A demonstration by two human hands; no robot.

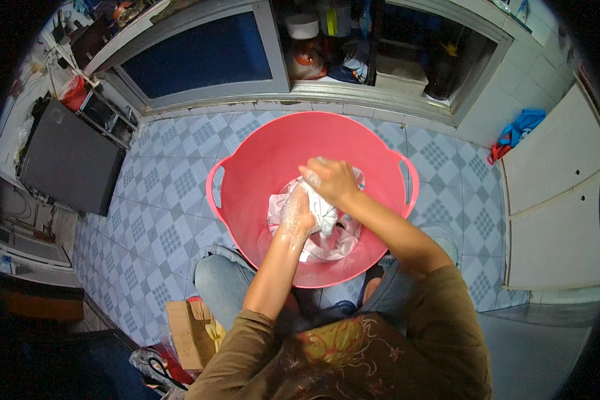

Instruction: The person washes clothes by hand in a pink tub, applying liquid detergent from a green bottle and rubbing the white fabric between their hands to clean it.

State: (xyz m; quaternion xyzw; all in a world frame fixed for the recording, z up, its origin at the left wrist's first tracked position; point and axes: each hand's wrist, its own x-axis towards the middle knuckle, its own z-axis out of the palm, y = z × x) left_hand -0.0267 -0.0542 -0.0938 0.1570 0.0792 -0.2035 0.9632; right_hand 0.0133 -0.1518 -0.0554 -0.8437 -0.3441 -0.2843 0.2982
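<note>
A large pink plastic tub (pixel 260 150) with two side handles stands on the tiled floor between my knees. White and pale pink wet cloth (pixel 332 245) lies at its bottom. My left hand (pixel 297 215), with suds on the hand and wrist, holds a bunched white cloth (pixel 320 207) above the rest. My right hand (pixel 330 180) is closed on the upper part of the same cloth, close against my left hand. Both hands are inside the tub's outline. The fingers of my left hand are partly hidden by the cloth and my right hand.
A cardboard box (pixel 185 335) and bags lie at the lower left, near my knee. A dark grey cabinet (pixel 70 155) stands at the left, a white cabinet (pixel 555 195) at the right. Beyond the tub is a sliding window (pixel 280 50) with containers behind it.
</note>
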